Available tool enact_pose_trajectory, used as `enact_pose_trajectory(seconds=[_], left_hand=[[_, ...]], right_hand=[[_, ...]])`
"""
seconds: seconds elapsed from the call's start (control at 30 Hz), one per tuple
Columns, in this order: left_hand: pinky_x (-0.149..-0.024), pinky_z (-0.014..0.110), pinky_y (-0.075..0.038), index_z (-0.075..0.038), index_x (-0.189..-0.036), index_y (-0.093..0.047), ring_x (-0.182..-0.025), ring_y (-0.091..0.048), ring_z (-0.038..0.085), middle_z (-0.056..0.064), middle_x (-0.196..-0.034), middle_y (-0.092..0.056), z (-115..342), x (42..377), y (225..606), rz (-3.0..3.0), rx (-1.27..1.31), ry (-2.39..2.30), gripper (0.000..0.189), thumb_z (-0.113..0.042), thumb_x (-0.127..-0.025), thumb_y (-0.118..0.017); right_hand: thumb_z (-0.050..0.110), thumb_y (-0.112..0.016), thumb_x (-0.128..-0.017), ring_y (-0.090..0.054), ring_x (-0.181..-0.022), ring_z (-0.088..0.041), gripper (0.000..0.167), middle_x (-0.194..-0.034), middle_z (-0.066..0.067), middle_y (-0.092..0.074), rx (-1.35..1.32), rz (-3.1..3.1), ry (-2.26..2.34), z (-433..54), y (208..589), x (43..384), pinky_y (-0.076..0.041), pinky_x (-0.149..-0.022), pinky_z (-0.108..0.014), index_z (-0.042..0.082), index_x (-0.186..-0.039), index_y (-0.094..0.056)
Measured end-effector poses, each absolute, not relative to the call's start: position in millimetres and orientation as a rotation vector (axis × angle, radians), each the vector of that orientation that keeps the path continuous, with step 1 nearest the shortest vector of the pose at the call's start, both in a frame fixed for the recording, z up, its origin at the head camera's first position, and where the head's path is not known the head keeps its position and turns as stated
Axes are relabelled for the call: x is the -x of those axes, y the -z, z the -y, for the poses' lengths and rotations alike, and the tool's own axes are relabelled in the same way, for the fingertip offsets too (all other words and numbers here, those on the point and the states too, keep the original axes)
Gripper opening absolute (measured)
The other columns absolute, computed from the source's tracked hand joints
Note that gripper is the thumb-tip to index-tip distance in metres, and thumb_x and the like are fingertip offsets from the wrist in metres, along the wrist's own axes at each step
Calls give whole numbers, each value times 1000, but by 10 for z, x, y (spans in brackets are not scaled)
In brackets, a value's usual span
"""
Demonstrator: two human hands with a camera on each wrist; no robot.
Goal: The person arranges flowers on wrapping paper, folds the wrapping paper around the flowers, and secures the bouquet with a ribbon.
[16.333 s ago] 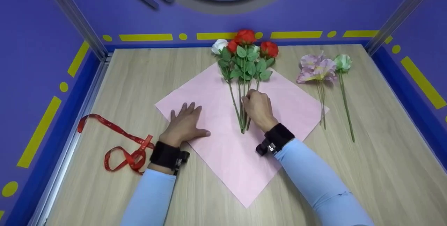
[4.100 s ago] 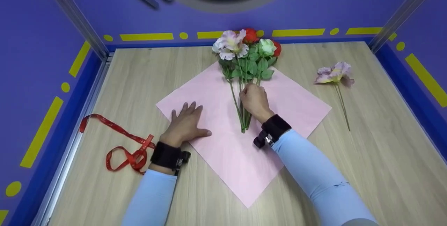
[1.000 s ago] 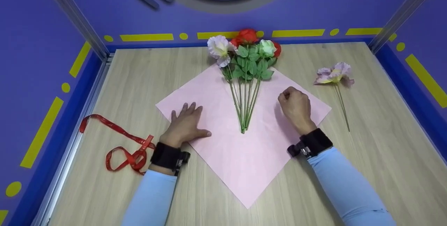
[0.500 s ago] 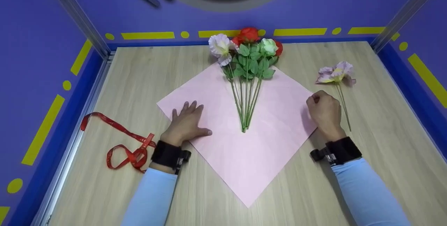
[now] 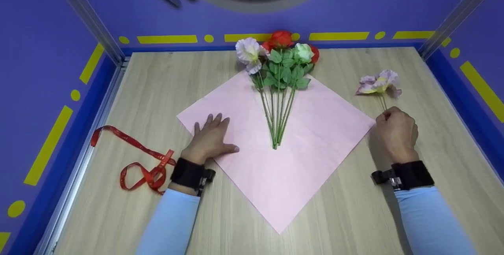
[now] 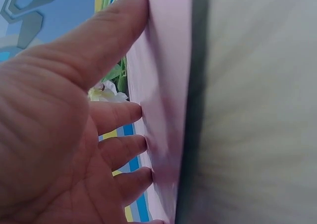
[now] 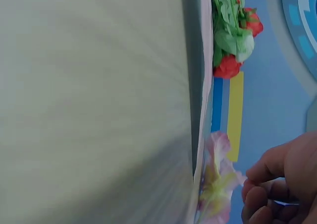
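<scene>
well, taking the middle of the pink paper [image 5: 311, 156] as my clock centre, i have my left hand [image 5: 206, 140] at nine o'clock, fingers spread and thumb out, fingertips touching the paper near its edge. my right hand [image 5: 397, 133] is at three, just past the paper's corner, fingers curled in and thumb close to the fingertips; in the right wrist view i see nothing between them. the lone pale-purple flower [image 5: 380, 82] lies on the table at two o'clock, apart from the paper, its lower stem hidden by that hand. the bunch of flowers [image 5: 286, 74] rests with its heads at twelve and its stems running down to the centre. the red ribbon [image 5: 135, 142] sits loose out past nine.

by my reading, the step in hand is reaching for that lone flower. the next move calls for lowering the thumb and fingertips to pinch its stem, while the left hand steadies the paper.
</scene>
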State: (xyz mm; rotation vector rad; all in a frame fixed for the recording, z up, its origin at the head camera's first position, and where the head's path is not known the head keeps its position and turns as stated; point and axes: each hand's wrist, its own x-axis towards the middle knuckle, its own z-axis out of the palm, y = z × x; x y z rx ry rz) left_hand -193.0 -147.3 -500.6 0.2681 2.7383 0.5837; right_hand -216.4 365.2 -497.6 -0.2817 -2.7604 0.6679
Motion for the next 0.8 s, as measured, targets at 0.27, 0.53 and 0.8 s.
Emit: enact_pose_trajectory(seconds=[0.27,0.53,0.8], left_hand=[[-126,73,-2,-8,-167,-29,-164,-5,42,18,-176,-15,1473,1929,5006,-2739,-266,-578,104,-52,-89,-81],[-125,73,-2,-9,-167,-29,-164,-6,41,17,-176,-16,1470,1939,5010,-2744,-268,-570,105,-54,-88,-81],[-126,72,-1,-9,-168,-28,-164,-5,40,16,-176,-14,1472,1947,5016,-2741,-256,-564,105,-54,-89,-81]], right_hand=[[15,-53,-100,-64,-69,-47,33,-77,-30,-66,352,2916,-587,-3881,5012,2166,-45,-48,-52,-4,-74,-61],[12,-48,-94,-58,-60,-35,35,-65,-22,-59,380,3057,-560,-3982,5009,2173,-43,-43,-43,1,-62,-56],[5,-44,-89,-58,-58,-38,34,-60,-19,-57,353,2967,-555,-3911,5008,2187,-43,-45,-47,5,-56,-51]])
